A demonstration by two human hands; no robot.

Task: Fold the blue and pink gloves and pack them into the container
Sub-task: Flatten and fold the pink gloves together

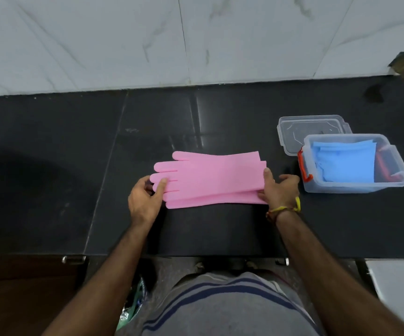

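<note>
The pink gloves (210, 178) lie stacked flat on the black counter (50, 166), fingers pointing left and cuffs to the right. My left hand (145, 197) pinches the fingertip end, thumb on top. At the cuff end, my right hand (279, 190) grips the edge with its thumb on the pink surface. The folded blue gloves (346, 163) rest inside the clear plastic container (356, 186), which stands to the right of the pink gloves.
The container's clear lid (293, 132) lies behind it on the counter. The container has orange latches (303, 168). A white marble wall (196, 40) rises behind the counter. The counter's front edge runs just before my body.
</note>
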